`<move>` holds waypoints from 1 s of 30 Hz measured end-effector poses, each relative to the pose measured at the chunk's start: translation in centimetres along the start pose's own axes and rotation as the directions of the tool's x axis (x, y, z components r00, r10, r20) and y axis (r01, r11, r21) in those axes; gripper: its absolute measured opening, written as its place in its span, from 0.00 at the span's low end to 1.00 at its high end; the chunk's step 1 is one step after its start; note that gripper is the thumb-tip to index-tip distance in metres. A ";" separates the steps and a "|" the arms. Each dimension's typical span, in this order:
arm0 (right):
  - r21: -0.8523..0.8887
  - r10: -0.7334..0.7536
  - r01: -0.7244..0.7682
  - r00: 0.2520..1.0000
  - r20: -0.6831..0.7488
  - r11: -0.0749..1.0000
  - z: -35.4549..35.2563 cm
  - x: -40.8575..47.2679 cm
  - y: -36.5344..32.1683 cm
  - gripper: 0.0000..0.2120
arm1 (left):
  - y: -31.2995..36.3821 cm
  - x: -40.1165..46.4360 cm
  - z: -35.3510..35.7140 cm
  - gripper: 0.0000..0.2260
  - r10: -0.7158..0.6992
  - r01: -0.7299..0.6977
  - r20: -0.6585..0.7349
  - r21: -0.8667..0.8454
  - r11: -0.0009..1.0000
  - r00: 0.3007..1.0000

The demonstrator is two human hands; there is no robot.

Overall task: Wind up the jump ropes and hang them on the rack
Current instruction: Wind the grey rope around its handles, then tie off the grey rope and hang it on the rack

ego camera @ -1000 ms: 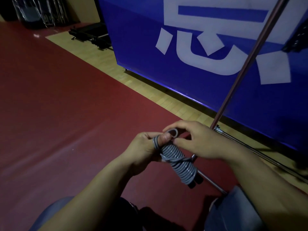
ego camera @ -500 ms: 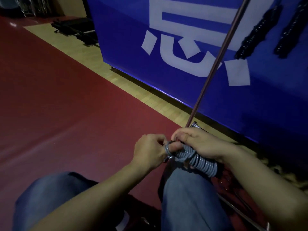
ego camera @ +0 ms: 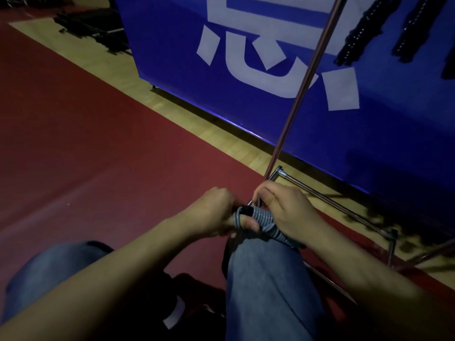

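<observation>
A grey jump rope (ego camera: pixel 267 221) is wound in tight coils around its black handles and lies between my hands just above my right knee. My left hand (ego camera: pixel 216 212) grips the bundle's left end, with the thumb under a loop of cord. My right hand (ego camera: pixel 285 210) holds the coiled body from the right, fingers curled over it. The rack's slanted brown pole (ego camera: pixel 307 82) rises just behind my hands from its metal base (ego camera: pixel 344 210). Black wound ropes (ego camera: pixel 359 33) hang at the upper right.
A blue banner wall (ego camera: pixel 246 70) with white lettering stands close ahead. Red floor (ego camera: pixel 86 143) spreads to the left, edged by a strip of wood flooring (ego camera: pixel 172 104). Dark equipment (ego camera: pixel 93 28) lies at the far upper left. My jeans-clad knees fill the bottom.
The bundle has turned from hanging down to lying sideways over my right knee. My right hand moved from pinching the top loop to gripping the coils. The view shifted up, revealing hung ropes.
</observation>
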State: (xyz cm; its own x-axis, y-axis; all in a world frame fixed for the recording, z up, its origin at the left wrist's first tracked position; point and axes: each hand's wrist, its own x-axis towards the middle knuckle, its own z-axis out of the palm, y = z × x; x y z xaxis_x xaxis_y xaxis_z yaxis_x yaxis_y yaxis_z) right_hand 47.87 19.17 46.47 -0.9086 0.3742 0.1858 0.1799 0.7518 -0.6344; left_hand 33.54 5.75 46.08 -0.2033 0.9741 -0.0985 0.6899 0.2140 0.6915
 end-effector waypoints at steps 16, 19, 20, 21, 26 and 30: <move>0.144 0.089 -0.129 0.961 0.261 0.981 0.3 2.2 -1.2 0.17 | -2.0 0.3 1.9 0.21 0.646 -0.503 -0.299 0.434 0.748 0.703; 0.104 0.082 -0.113 0.961 0.265 0.988 0.4 2.4 -0.8 0.18 | -2.5 0.5 1.6 0.19 0.671 -0.538 -0.222 0.447 0.715 0.708; 0.096 0.080 -0.106 0.966 0.246 0.990 0.5 2.4 -0.8 0.17 | -2.4 0.4 1.5 0.19 0.660 -0.535 -0.213 0.436 0.724 0.720; 0.089 0.080 -0.102 0.972 0.219 0.991 0.7 2.3 -0.8 0.17 | -2.4 0.3 1.4 0.20 0.642 -0.525 -0.208 0.422 0.739 0.738; 0.095 0.112 -0.117 0.992 0.061 0.989 1.2 1.8 -0.9 0.17 | -2.6 0.0 1.6 0.23 0.442 -0.400 -0.217 0.212 0.892 0.870; 0.144 0.209 -0.210 0.978 0.019 0.967 1.4 1.9 -0.7 0.16 | -2.5 -0.3 2.6 0.22 0.195 -0.230 -0.323 -0.071 0.971 0.926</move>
State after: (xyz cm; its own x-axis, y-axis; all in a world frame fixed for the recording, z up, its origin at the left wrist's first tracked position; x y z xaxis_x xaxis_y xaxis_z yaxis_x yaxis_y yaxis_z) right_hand 45.55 18.62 46.24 -0.8580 0.5125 0.0345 0.3103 0.5707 -0.7603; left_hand 33.72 5.14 42.51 -0.2781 0.9203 0.2750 0.6670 -0.0210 0.7448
